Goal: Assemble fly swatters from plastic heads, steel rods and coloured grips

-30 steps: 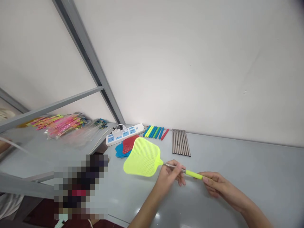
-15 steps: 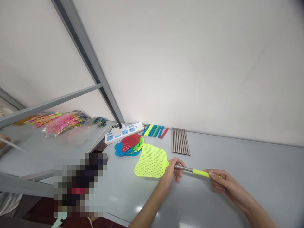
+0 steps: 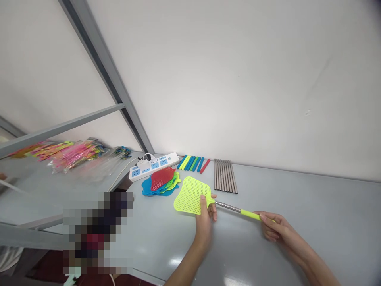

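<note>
Between my hands, above the table, is a fly swatter (image 3: 190, 194) with a yellow-green mesh head, a metal rod and a yellow-green handle sleeve. My left hand (image 3: 205, 212) grips the mesh head near its neck, thumb on top and fingers underneath. At the other end, my right hand (image 3: 275, 226) is closed around the handle sleeve and hides its tip. A pile of swatter heads (image 3: 162, 180) in red, blue and green lies to the left. Behind are several coloured handle sleeves (image 3: 193, 163) in a row, with several metal rods (image 3: 225, 176) side by side to their right.
A white power strip (image 3: 154, 167) with plugs in it stands behind the swatter heads. Grey metal shelf posts (image 3: 113, 83) rise at the left. Bagged colourful items (image 3: 77, 155) lie on the left surface. A blurred-out patch covers the lower left. The wall borders the grey table (image 3: 297, 198).
My left hand has slid from the metal rod onto the swatter's mesh head, its thumb now on the mesh. More of the rod shows. My right hand keeps its hold on the handle.
</note>
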`<state>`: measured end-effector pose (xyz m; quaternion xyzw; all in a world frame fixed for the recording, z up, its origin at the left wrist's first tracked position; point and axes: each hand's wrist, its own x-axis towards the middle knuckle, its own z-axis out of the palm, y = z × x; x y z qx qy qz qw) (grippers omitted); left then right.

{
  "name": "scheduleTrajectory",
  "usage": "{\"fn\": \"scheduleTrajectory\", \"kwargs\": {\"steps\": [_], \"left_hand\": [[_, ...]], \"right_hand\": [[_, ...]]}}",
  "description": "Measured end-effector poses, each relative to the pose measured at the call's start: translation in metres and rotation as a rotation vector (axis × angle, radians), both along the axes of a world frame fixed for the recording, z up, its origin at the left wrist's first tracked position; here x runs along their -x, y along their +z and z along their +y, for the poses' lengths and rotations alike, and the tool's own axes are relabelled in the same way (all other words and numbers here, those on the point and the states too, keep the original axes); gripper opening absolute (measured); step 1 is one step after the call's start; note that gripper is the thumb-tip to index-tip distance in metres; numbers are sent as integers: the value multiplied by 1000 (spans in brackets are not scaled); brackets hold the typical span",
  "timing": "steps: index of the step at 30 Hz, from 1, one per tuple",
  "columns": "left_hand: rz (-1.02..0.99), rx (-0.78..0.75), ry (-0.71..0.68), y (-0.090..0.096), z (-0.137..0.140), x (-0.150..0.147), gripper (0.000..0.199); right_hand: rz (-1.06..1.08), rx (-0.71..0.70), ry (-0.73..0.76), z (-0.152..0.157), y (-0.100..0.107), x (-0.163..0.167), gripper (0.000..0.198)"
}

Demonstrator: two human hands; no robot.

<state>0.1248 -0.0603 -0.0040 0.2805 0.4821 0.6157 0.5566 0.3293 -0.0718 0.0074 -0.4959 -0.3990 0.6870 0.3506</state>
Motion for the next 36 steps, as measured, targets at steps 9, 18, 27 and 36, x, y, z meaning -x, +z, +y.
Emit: {"fn": "scheduleTrajectory", "kwargs": {"steps": [9, 18, 27, 36], "left_hand": [[15, -2, -71, -4, -2, 2, 46], [-6, -24, -111, 2, -3, 1, 45], [-202, 21, -194, 7, -3, 10, 41], [-64, 74, -341, 10, -4, 17, 29]], "right_hand": [[46, 29, -5, 3, -18, 1, 34], [62, 7, -72, 7, -10, -5, 33], [80, -42, -240, 14, -7, -9, 33], [190, -109, -389, 20, -16, -23, 24]]}}
